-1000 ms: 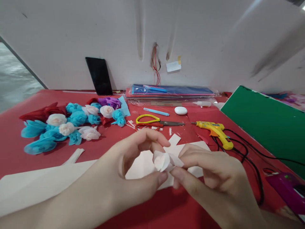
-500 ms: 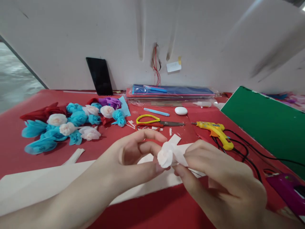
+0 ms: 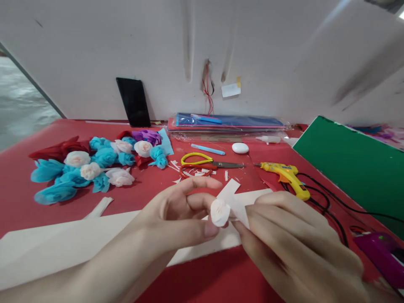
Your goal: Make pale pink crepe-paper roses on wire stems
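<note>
A small pale paper flower (image 3: 220,212) is held between my two hands, its rolled face turned toward me. My left hand (image 3: 179,214) pinches the flower's left side with thumb and fingers. At the right, my right hand (image 3: 290,235) grips the base of the flower and the loose end of a white paper strip (image 3: 240,210) that trails from it. Under both hands lies a long white sheet of paper (image 3: 107,229). Just beyond them are scissors (image 3: 217,164) with one yellow and one red handle loop, among white paper scraps.
Blue, pale pink, red and purple paper flowers (image 3: 104,156) are heaped on the left. A yellow glue gun (image 3: 285,172) with a black cord lies at the right, near a green board (image 3: 353,164). A black tablet (image 3: 134,102) leans on the wall. A blue pen (image 3: 208,149) and white oval object (image 3: 240,148) lie behind the scissors.
The flower has turned so its rolled face points more toward me. My right hand has rolled over slightly, fingers closer together. The view has shifted a little.
</note>
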`<state>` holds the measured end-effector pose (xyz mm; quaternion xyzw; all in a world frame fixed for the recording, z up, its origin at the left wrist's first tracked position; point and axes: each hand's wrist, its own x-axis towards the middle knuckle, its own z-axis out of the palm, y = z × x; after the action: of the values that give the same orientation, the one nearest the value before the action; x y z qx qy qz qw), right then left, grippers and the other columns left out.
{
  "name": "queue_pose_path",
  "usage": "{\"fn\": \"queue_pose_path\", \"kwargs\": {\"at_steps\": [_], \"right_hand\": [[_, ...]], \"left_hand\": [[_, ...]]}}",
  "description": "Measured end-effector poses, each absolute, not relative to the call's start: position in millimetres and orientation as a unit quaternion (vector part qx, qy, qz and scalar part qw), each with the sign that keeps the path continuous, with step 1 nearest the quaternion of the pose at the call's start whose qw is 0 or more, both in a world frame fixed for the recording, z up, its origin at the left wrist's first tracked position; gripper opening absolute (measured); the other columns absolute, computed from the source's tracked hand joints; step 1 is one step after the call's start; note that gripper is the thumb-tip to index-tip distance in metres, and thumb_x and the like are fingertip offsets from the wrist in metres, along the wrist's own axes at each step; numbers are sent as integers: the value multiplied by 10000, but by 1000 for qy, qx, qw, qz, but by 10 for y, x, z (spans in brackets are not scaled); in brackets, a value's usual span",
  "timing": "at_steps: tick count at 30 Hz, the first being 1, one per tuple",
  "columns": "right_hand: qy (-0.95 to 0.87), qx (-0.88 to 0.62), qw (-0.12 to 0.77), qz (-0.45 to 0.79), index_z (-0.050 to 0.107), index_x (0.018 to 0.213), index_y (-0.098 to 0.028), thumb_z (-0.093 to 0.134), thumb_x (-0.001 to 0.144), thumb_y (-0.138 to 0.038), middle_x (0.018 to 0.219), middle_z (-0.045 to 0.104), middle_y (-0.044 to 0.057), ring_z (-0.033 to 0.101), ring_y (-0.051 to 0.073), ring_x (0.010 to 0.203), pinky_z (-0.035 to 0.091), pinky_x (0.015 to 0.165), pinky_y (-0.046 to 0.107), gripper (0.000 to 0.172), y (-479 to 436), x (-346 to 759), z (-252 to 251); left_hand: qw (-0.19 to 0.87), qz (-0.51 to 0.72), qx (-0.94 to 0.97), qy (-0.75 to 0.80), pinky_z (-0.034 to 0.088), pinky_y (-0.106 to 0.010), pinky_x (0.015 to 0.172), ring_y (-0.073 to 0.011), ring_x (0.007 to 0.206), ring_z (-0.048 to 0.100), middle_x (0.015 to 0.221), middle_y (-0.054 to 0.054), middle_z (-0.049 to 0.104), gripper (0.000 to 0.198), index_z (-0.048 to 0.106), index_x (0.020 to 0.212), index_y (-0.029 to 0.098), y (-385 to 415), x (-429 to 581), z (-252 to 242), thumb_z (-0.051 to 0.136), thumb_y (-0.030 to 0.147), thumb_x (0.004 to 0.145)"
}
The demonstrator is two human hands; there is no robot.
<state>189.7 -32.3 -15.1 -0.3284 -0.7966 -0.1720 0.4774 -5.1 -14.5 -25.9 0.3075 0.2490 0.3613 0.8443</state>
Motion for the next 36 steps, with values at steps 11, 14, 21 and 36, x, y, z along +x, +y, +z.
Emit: {"fn": "queue_pose_path", "kwargs": {"at_steps": [11,14,21,36], "right_hand": [[-862,-286,339,-245,844,884,-56,672,984,-5,695,823,54,748,157,650,595,641,283,205,-375,2110,-69],[-859,-287,364,-215,826,866,-68,652,985,-22,724,828,61,740,157,649,593,630,289,215,-366,2077,-93],[-791,-396,465,24,688,653,-145,668,881,-30,590,711,-1,626,107,513,522,527,244,256,-301,1887,-200],[-826,-380,410,76,734,713,-133,595,949,-40,643,741,13,672,120,580,539,595,246,289,-390,1865,-268]], "left_hand": [[787,420,322,317,589,-139,830,-106,856,743,848,58,804,326,844,997,355,-211,-1,-333,962,263,708],[769,424,375,296,590,-156,811,-104,833,748,808,64,793,298,825,1026,371,-158,10,-360,867,213,776],[582,475,575,324,466,-72,982,-63,1122,663,1094,128,749,546,721,1162,433,-86,-12,-450,811,51,782],[531,493,575,381,588,-140,750,-127,848,735,967,69,752,235,722,1143,407,-222,62,-324,747,286,943]]}}
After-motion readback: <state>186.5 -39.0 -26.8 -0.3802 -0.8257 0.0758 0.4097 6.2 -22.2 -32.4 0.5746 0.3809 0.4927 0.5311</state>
